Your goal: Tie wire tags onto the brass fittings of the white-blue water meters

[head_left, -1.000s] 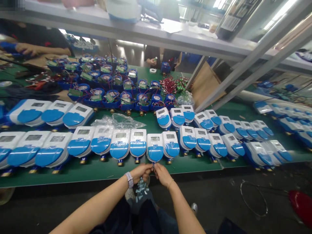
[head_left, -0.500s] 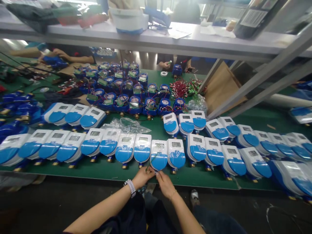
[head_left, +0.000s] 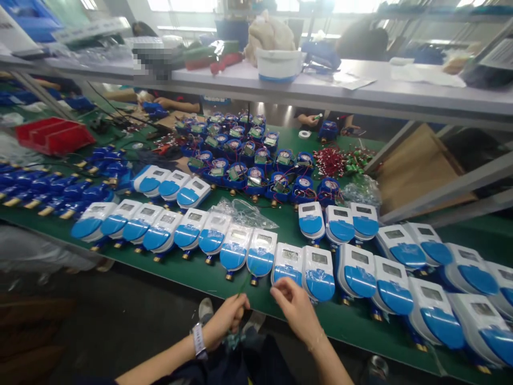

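My left hand (head_left: pixel 231 316) is closed around a thin green strand (head_left: pixel 243 283) that sticks up from its fingers, just off the table's front edge. My right hand (head_left: pixel 295 306) is half curled, thumb and fingers slightly apart, with nothing visible in it. It is in front of a white-and-blue water meter (head_left: pixel 289 259) and hides its lower end; whether it touches the meter I cannot tell. Another water meter (head_left: pixel 319 271) stands close on the right, and a plastic-wrapped water meter (head_left: pixel 262 250) on the left. The meters have small display windows, and brass fittings show below several.
Several opened blue meter bodies (head_left: pixel 255 179) with wires stand behind the row. Clear plastic film (head_left: pixel 246 212) lies between. Blue bodies (head_left: pixel 60 190) and a red bin (head_left: pixel 54 136) are left. A shelf (head_left: pixel 224 83) spans above; a co-worker's hand (head_left: pixel 310 120) shows beyond.
My hands, together at one meter's lower end before, have separated: the left drew back with the green strand, the right loosened. The view has swung left and shows more of the table's left side.
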The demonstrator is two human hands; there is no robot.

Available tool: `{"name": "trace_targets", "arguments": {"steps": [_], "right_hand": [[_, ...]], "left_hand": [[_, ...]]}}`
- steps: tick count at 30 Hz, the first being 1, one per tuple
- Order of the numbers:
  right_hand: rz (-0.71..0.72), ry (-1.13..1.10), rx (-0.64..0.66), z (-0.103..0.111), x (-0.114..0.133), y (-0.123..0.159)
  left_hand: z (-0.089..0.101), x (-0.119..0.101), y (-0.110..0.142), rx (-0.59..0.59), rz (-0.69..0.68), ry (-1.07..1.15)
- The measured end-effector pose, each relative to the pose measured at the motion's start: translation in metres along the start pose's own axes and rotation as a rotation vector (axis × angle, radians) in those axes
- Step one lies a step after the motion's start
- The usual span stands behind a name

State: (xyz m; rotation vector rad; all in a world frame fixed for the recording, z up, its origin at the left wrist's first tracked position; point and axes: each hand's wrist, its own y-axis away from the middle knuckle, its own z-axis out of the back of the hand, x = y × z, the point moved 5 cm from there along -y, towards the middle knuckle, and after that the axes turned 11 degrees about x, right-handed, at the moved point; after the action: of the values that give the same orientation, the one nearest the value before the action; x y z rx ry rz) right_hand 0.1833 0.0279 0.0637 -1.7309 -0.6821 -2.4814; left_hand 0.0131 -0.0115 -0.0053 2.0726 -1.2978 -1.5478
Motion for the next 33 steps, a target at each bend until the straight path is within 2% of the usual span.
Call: {"name": "trace_targets", "arguments": {"steps": [3, 4, 8, 11, 13, 14, 15, 16, 17, 18, 20, 21, 22, 24, 26, 28, 31, 33], "right_hand": [[0.15, 0.243, -0.162, 0.014, 0.046, -0.057], [0.128, 0.319, -0.183, 0.014, 0.053, -0.082], [0.01, 0.568, -0.108, 0.017, 0.068, -0.179], [-0.016, 0.608, -0.223, 0.045, 0.094, -0.211], [-0.029, 0.591, -0.389, 0.056, 0.118, -0.207], [0.004, 0.531, -0.525, 0.054, 0.131, -0.197], [0.069, 0.454, -0.636, 0.043, 0.143, -0.183], [0.169, 0.363, -0.674, 0.022, 0.154, -0.169], [0.257, 0.255, -0.608, -0.01, 0.162, -0.157], [0.309, 0.139, -0.44, -0.049, 0.166, -0.147], [0.266, -0.038, 0.081, -0.142, 0.164, -0.132], [0.196, -0.125, 0.267, -0.183, 0.159, -0.122], [0.12, -0.219, 0.315, -0.213, 0.151, -0.114], [-0.043, -0.421, 0.264, -0.249, 0.131, -0.101], [-0.148, -0.544, 0.142, -0.259, 0.113, -0.091], [-0.186, -0.497, 0.097, -0.256, 0.105, -0.079], [-0.118, -0.094, 0.037, -0.236, 0.111, -0.059], [-0.05, 0.181, -0.095, -0.217, 0.118, -0.042]], "left_hand": [[0.022, -0.012, 0.036, 0.024, -0.04, 0.116], [0.03, -0.016, 0.045, 0.03, -0.046, 0.147], [0.069, -0.035, 0.078, 0.048, -0.078, 0.268], [0.111, -0.055, 0.099, 0.039, -0.132, 0.331], [0.138, -0.071, 0.11, 0.049, -0.174, 0.375], [0.149, -0.081, 0.114, 0.065, -0.192, 0.404], [0.159, -0.092, 0.117, 0.086, -0.205, 0.437], [0.166, -0.104, 0.119, 0.114, -0.212, 0.472], [0.172, -0.116, 0.121, 0.145, -0.212, 0.505], [0.177, -0.129, 0.121, 0.178, -0.207, 0.534], [0.183, -0.154, 0.119, 0.235, -0.189, 0.576], [0.186, -0.164, 0.117, 0.257, -0.183, 0.593], [0.188, -0.172, 0.114, 0.274, -0.175, 0.609], [0.19, -0.178, 0.107, 0.293, -0.144, 0.635], [0.188, -0.171, 0.1, 0.291, -0.102, 0.621], [0.183, -0.156, 0.095, 0.259, -0.072, 0.537], [0.173, -0.127, 0.092, 0.222, -0.044, 0.369], [0.169, -0.114, 0.089, 0.194, -0.088, 0.255]]}}
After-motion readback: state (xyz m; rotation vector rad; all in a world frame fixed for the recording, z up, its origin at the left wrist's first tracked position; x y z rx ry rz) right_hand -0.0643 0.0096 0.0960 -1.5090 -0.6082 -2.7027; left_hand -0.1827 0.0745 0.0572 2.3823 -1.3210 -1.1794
